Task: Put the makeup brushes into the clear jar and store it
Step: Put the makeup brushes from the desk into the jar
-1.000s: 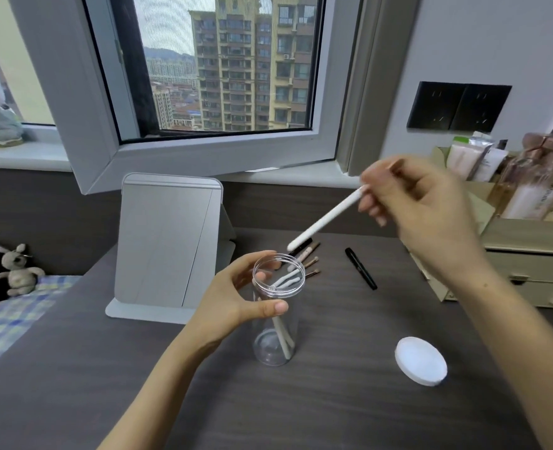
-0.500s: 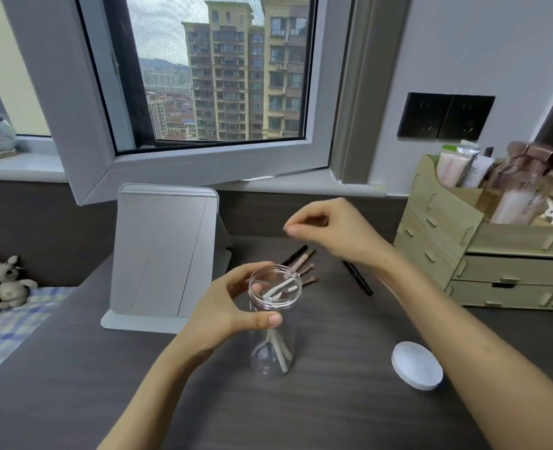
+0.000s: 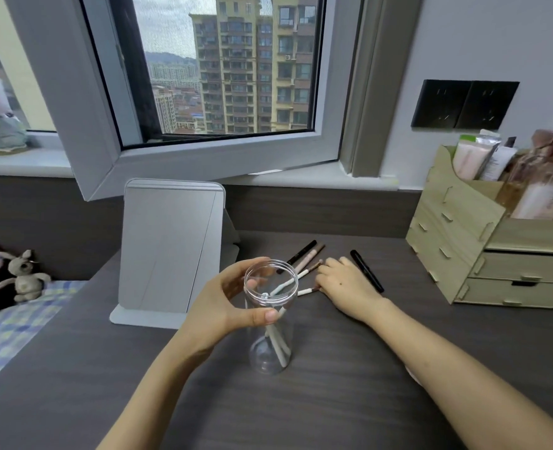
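The clear jar [image 3: 270,357] stands upright on the dark desk [image 3: 317,404] with its mouth uncovered. My left hand [image 3: 223,306] grips it just below the rim. White-handled brushes [image 3: 277,344] lean inside it. Right behind the jar, several more brushes [image 3: 305,258] lie loose on the desk. My right hand [image 3: 346,287] rests palm down on the desk, its fingertips on the near ends of those brushes. I cannot see whether its fingers grip one. The jar's white lid is almost wholly hidden behind my right forearm.
A black pen-like stick [image 3: 367,271] lies just right of my right hand. A standing grey mirror [image 3: 168,251] is behind the jar on the left. A wooden drawer organiser [image 3: 463,254] with bottles sits at the right. Plush toys [image 3: 25,277] lie far left.
A second ago my right hand held a white brush above the jar. That brush now sits in the jar, and the hand has dropped to the loose brushes on the desk.
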A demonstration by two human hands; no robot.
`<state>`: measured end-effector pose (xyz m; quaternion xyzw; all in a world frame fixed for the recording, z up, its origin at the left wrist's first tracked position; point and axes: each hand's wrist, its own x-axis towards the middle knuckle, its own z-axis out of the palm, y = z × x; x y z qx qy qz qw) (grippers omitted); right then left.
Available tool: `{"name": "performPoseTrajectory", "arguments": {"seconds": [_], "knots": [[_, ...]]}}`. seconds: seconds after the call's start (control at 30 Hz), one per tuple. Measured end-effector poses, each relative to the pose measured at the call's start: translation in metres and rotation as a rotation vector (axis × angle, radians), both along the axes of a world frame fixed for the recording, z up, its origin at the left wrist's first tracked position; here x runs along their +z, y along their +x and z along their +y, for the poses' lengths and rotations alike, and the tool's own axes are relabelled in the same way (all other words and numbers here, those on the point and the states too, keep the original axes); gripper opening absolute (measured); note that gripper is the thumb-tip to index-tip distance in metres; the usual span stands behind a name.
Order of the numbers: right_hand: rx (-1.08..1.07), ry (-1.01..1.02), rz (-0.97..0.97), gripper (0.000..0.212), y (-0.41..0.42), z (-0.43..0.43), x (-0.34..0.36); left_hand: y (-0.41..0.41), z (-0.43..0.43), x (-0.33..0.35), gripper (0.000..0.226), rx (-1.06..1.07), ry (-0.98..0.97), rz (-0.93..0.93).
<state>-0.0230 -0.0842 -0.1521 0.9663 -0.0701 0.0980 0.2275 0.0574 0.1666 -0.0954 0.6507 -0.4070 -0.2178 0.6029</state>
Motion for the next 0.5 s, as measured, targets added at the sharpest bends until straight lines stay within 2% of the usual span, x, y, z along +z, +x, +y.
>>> {"name": "performPoseTrajectory", "arguments": {"seconds": [0.07, 0.1, 0.23, 0.37, 0.43, 0.5], "knots": [[0.015, 0.041, -0.002, 0.018, -0.007, 0.002, 0.002, -0.001, 0.0, -0.001, 0.069, 0.006, -0.004, 0.003], [0.0, 0.128, -0.03, 0.012, -0.013, 0.005, 0.007, -0.001, 0.0, -0.001, 0.069, 0.008, -0.005, 0.005], [-0.077, 0.823, -0.434, 0.007, -0.043, 0.008, 0.043, -0.001, 0.0, -0.001, 0.071, 0.009, -0.001, 0.007], [0.135, 1.401, -0.957, 0.016, -0.08, 0.031, 0.112, -0.001, -0.001, -0.002, 0.071, 0.013, 0.0, 0.012], [0.277, 1.501, -1.12, 0.012, -0.088, 0.048, 0.136, -0.001, -0.001, -0.004, 0.07, 0.015, -0.011, 0.016], [0.414, 1.494, -1.177, 0.014, -0.088, 0.069, 0.148, -0.002, -0.001, -0.005, 0.07, 0.016, -0.019, 0.019]]}}
